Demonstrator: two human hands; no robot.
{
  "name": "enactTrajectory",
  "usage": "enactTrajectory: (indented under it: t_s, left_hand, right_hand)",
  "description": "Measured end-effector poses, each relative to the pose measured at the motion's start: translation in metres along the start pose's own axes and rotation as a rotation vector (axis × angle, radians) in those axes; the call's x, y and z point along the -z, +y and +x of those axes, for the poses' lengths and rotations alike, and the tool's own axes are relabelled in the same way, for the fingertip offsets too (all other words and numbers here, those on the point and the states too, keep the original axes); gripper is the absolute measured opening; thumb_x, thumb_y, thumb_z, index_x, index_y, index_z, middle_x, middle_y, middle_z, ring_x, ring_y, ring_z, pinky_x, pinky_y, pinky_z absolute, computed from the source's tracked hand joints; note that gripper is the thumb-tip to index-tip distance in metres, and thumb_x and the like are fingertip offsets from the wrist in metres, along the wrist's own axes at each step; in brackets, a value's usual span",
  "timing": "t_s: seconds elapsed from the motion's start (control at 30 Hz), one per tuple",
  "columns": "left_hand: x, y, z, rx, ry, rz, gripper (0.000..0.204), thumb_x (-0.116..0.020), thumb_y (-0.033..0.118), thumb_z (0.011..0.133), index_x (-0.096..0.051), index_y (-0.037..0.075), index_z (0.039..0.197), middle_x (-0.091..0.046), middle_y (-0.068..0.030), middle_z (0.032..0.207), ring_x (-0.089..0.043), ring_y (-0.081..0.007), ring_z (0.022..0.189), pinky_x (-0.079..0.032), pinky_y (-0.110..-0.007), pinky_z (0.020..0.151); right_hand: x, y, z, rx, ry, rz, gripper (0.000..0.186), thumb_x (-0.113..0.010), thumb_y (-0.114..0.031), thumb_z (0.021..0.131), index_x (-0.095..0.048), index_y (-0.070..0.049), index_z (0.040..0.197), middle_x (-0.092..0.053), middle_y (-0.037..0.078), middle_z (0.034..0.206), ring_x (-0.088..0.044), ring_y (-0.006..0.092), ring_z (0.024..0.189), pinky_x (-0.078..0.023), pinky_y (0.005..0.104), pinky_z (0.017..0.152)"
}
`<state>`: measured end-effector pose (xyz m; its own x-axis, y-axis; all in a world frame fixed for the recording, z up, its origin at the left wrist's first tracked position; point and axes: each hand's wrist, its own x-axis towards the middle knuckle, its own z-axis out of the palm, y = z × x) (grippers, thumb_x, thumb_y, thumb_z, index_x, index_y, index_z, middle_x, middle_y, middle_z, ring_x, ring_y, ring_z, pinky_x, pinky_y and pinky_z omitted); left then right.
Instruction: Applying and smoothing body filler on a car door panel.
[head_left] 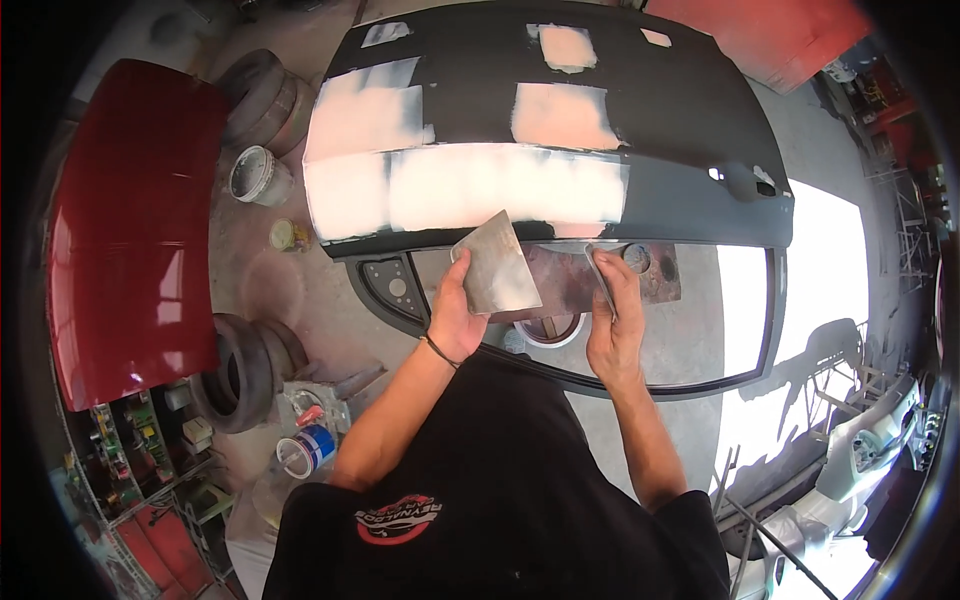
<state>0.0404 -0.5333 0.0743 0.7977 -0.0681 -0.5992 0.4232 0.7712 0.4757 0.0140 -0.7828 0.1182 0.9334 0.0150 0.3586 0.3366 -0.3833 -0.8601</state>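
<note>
Spreading, by the look of it, calls for a clean blade edge, low steady angle and light, even strokes, plate kept level; hands, two, apart: left hand [458, 318] clamped on one grey plate [500, 268], right hand [615, 320] pinching one thin spreader [602, 282]; door [480, 115], one, just beyond both hands, three small pale patches [566, 48] along its far edge; red panel [140, 240], one, well left of the left hand.

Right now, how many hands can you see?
2: the left hand, gripping a flat plate near the car door, and the right hand, holding a thin tool further right. No others show.
</note>
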Motion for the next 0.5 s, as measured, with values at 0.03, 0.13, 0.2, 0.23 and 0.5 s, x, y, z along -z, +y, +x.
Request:
enactTrajectory:
  t_s: [0.03, 0.13, 0.2, 0.23, 0.5]
  left_hand:
    - [-0.006, -0.001, -0.004, -0.001, -0.059, 0.005, 0.052, -0.063, 0.044, 0.118, -0.062, 0.007, 0.155, -0.071, -0.0067, 0.153, -0.067, -0.0240, 0.142, -0.051, -0.046, 0.123]
    - [-0.023, 0.002, -0.012, 0.009, -0.156, 0.051, 0.048, -0.065, 0.044, 0.117, -0.064, 0.009, 0.150, -0.074, -0.0069, 0.143, -0.073, -0.0241, 0.131, -0.059, -0.044, 0.114]
    - [-0.034, 0.010, -0.016, 0.025, -0.173, 0.046, 0.042, -0.069, 0.039, 0.116, -0.065, 0.011, 0.147, -0.076, -0.0066, 0.135, -0.075, -0.0250, 0.124, -0.063, -0.044, 0.105]
    - [-0.039, 0.017, -0.019, 0.024, -0.177, 0.064, 0.041, -0.069, 0.038, 0.116, -0.065, 0.011, 0.147, -0.076, -0.0066, 0.135, -0.075, -0.0249, 0.124, -0.063, -0.044, 0.105]
    - [-0.028, 0.117, -0.051, -0.047, -0.291, 0.023, 0.038, -0.068, 0.033, 0.117, -0.065, 0.012, 0.149, -0.074, -0.0035, 0.141, -0.072, -0.0213, 0.129, -0.060, -0.044, 0.112]
  right_hand:
    - [-0.007, -0.012, -0.002, 0.073, -0.034, 0.053, 0.072, -0.065, 0.015, 0.087, -0.069, -0.009, 0.154, -0.062, 0.021, 0.153, -0.056, 0.0433, 0.150, -0.047, 0.0533, 0.126]
    - [-0.026, -0.035, -0.012, 0.228, -0.126, 0.112, 0.074, -0.068, 0.016, 0.086, -0.072, -0.014, 0.153, -0.062, 0.020, 0.153, -0.055, 0.0463, 0.151, -0.048, 0.0566, 0.125]
    - [-0.041, -0.042, -0.019, 0.291, -0.160, 0.006, 0.076, -0.070, 0.016, 0.085, -0.073, -0.017, 0.153, -0.061, 0.020, 0.153, -0.054, 0.0486, 0.151, -0.047, 0.0591, 0.125]
    - [-0.045, -0.045, -0.022, 0.333, -0.152, -0.025, 0.076, -0.070, 0.018, 0.086, -0.072, -0.017, 0.154, -0.060, 0.020, 0.153, -0.054, 0.0487, 0.152, -0.046, 0.0590, 0.126]
    - [-0.070, -0.069, -0.006, 0.164, -0.115, -0.328, 0.060, -0.071, 0.006, 0.097, -0.071, -0.013, 0.154, -0.063, 0.020, 0.148, -0.063, 0.0444, 0.140, -0.053, 0.0533, 0.117]
